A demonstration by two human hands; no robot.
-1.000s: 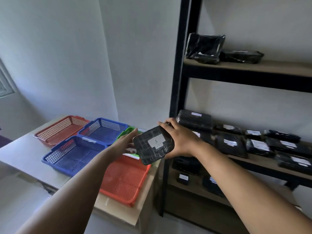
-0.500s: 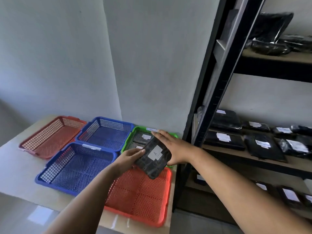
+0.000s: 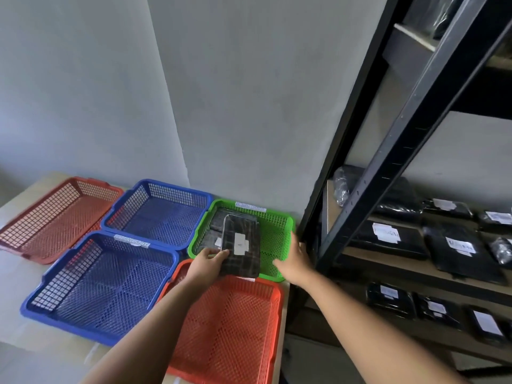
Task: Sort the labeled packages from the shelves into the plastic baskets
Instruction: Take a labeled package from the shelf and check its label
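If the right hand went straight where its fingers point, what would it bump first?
Most likely the right rim of the green basket: the open right hand points along it toward the wall. The shelf post stands close beside, and depth is unclear, so it might brush that instead.

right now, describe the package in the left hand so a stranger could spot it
On the pale table beside the black metal shelving, find the only green plastic mesh basket. The flat black plastic-wrapped package sticks out over its near rim, gripped by the left hand. Unlike the black package beneath, it carries the larger white label.
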